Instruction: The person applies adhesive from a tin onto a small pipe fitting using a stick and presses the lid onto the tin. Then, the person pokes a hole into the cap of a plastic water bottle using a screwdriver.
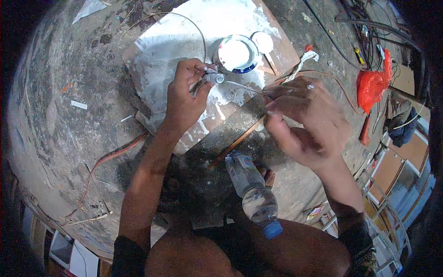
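Observation:
My left hand [189, 92] pinches a small whitish cylindrical piece [215, 78] with a round open end, above the white-smeared board [166, 44]. To its right, my right hand [309, 120] is blurred, its fingers closed round the end of a thin pale strand [244, 87] that runs from the small piece. Just behind the piece stands a round tub [237, 53] of white material with a blue rim. A white-coated round tool [264, 44] with a handle lies beside the tub. White residue shows on my left fingertips.
A clear bottle with a blue cap [260, 203] lies near my legs. On the right are a red bag [371, 85], dark cables [369, 27] and a yellow-handled tool [359, 56]. A reddish hose [117, 153] crosses the floor on the left. Metal frames [385, 226] stand at the lower right.

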The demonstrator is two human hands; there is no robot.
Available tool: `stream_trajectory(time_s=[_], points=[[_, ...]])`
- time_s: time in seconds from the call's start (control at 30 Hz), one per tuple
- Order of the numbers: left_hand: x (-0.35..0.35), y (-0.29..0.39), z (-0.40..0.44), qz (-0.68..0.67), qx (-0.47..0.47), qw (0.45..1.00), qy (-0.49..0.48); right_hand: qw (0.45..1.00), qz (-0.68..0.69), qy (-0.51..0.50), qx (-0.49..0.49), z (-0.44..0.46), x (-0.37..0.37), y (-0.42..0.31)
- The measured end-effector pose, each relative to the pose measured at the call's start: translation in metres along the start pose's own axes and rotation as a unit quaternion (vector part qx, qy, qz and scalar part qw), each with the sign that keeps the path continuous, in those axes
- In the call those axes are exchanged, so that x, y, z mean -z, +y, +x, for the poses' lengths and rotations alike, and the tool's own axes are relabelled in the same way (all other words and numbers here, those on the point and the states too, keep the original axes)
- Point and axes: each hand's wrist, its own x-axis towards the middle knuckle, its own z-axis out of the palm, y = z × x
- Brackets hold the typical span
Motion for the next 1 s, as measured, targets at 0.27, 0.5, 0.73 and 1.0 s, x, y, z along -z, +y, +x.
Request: stream_trajectory(time_s=[0.27,0.5,0.73,1.0], points=[[-0.001,0.000,0.000,-0.005,-0.008,1.000,0.002,1.000,-0.007,-0.004,0.012,0.001,-0.001,0.000],[0.000,-0.002,0.001,-0.009,-0.015,1.000,-0.003,1.000,-0.012,-0.014,0.006,-0.003,-0.006,0.002],[0.000,-0.003,0.000,-0.031,-0.023,0.999,-0.001,0.999,-0.003,0.011,0.033,-0.008,-0.033,0.018],[-0.001,0.000,0.000,-0.011,-0.004,1.000,0.005,0.999,-0.019,-0.027,0.002,-0.006,-0.033,0.020]])
